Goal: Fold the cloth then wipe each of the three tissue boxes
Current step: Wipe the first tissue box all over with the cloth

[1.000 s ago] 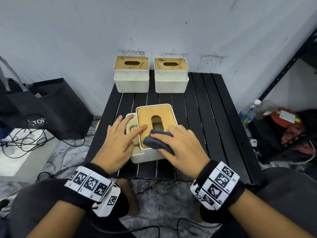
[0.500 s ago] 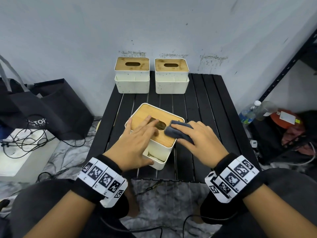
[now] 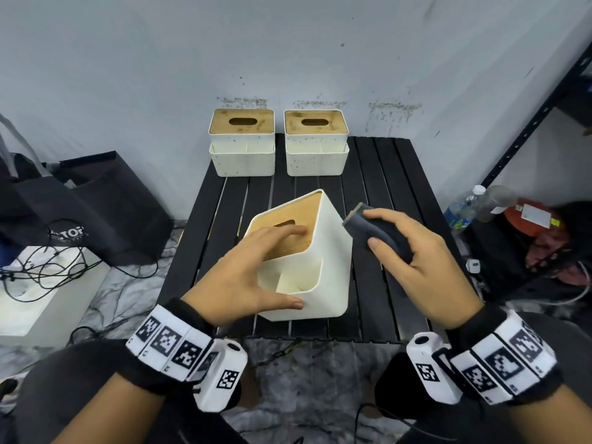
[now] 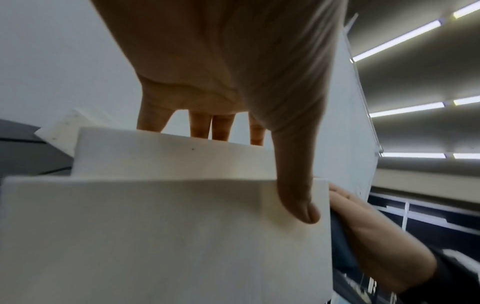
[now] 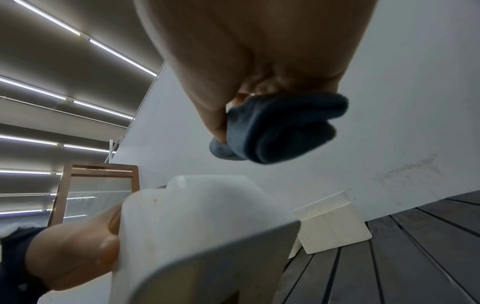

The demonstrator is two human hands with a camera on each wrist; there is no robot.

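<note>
The near tissue box (image 3: 333,238), white with a wooden lid, stands tilted on the black slatted table (image 3: 384,203), its lid facing left and away from me. My left hand (image 3: 278,267) grips it, fingers on the lid and thumb (image 4: 296,195) on the front wall (image 4: 166,236). Just right of the box and off its side, my right hand (image 3: 376,232) pinches the folded dark grey cloth (image 3: 355,224), which shows bunched under the fingers (image 5: 280,131). Two more tissue boxes (image 3: 242,149) (image 3: 316,149) stand side by side at the table's far edge.
A wall rises right behind the far boxes. Left of the table lie a black bag (image 3: 80,200) and a white box with tangled cables (image 3: 41,283). On the right are a water bottle (image 3: 461,209), a black shelf frame (image 3: 528,123) and clutter on the floor.
My left hand has turned the near box and tipped it up onto an edge. My right hand has lifted the cloth off the lid and moved it to the box's right side.
</note>
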